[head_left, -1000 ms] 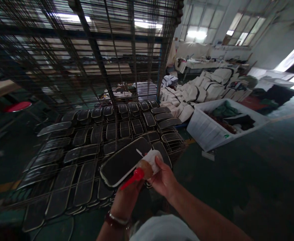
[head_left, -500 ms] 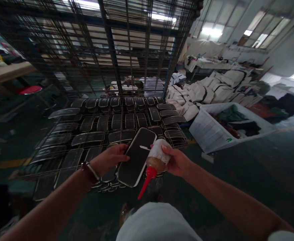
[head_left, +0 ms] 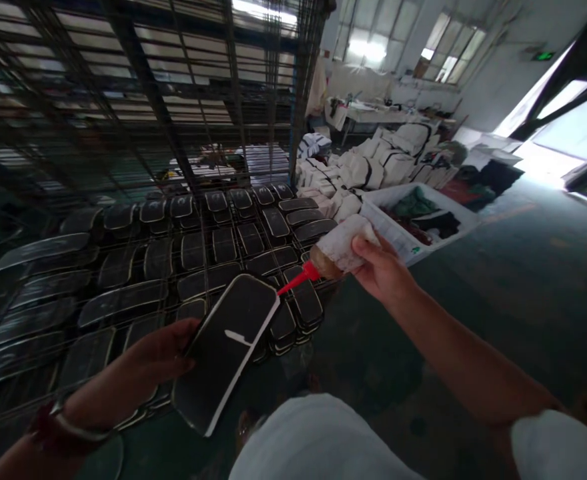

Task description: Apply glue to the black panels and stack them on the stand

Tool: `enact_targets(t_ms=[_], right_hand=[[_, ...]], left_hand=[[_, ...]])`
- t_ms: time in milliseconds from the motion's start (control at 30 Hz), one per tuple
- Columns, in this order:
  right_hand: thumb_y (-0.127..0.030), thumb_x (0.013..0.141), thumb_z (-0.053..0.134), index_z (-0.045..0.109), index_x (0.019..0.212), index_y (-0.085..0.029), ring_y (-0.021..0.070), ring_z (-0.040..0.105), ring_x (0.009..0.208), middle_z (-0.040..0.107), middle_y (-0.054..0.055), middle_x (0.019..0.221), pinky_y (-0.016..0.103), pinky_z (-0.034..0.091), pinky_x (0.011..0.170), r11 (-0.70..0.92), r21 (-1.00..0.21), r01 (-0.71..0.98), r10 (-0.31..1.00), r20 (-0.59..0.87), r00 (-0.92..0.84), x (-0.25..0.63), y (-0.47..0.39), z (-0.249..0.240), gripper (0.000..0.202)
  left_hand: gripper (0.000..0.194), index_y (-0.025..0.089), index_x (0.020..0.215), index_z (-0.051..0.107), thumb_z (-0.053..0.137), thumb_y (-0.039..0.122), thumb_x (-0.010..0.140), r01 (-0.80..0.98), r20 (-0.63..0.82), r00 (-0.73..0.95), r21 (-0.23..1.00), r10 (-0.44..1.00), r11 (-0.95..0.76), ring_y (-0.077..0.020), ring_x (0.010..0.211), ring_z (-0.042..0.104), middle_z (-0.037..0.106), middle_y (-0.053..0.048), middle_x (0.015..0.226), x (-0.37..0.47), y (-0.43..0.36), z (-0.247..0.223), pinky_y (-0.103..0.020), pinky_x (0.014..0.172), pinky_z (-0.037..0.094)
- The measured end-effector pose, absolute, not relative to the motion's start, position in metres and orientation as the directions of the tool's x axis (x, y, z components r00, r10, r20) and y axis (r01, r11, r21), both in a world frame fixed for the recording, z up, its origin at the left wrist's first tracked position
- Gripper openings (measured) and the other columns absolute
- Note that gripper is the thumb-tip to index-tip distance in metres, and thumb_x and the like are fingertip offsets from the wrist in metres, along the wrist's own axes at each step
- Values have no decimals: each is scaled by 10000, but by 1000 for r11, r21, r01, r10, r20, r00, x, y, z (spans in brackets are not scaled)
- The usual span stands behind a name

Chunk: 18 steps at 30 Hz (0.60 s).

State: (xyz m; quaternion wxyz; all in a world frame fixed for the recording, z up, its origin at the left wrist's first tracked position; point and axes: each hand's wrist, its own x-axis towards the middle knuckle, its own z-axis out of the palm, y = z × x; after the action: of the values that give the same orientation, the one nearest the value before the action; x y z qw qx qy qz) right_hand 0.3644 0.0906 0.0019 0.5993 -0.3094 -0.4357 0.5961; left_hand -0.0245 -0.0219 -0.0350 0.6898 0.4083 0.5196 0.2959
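Note:
My left hand [head_left: 166,353] grips the left edge of a dark panel [head_left: 223,360] with rounded corners, thumb on its face. A white strip runs along the panel's right edge, and a short white mark lies near its middle. In my right hand [head_left: 381,263] is a squeeze bottle [head_left: 341,250] with a whitish, crusted body, brown shoulder and red nozzle. The nozzle points down to the left, its tip at the panel's upper right corner.
Rows of similar dark panels [head_left: 198,250] lie on wire racks ahead and left. Raised wire grids [head_left: 173,87] stand behind them. A white bin [head_left: 398,240] holding cloth and piled white bundles [head_left: 373,163] are at the right.
The bottle has swung up and right, its nozzle now at the panel's upper right corner. The panel and my left hand sit lower and further left. The view has shifted right.

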Motion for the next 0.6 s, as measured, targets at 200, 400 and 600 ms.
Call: enact_targets(t_ms=[200,400,600], right_hand=[[-422,739,967,775,1110,-322,207,675,844,713,-16,938,334,585,730,202,-921,-332,956,260,-139,361,93,7,429],[-433,730,966,759,1136,-318,230,690,877,723,-2,970,381,592,795,157,-931,-330,964,217,-156,358,92,1,471],[-422,704,984,792,1038,-310,187,652,814,709,-15,911,297,573,709,142,-913,-382,976,193,-100,355,93,-6,401]], left_hand=[[396,297,1128,870,937,339,740,94,-497,292,865,817,492,-342,1021,775,848,-74,1099,-23,-22,-29,-405,909,626],[393,342,1055,894,977,371,672,94,-499,243,866,832,492,-331,974,780,855,-61,1099,-29,-19,-32,-388,890,630],[373,348,1029,902,971,420,669,80,-491,252,869,834,487,-329,926,783,859,-64,1118,-32,-17,-38,-390,862,637]])
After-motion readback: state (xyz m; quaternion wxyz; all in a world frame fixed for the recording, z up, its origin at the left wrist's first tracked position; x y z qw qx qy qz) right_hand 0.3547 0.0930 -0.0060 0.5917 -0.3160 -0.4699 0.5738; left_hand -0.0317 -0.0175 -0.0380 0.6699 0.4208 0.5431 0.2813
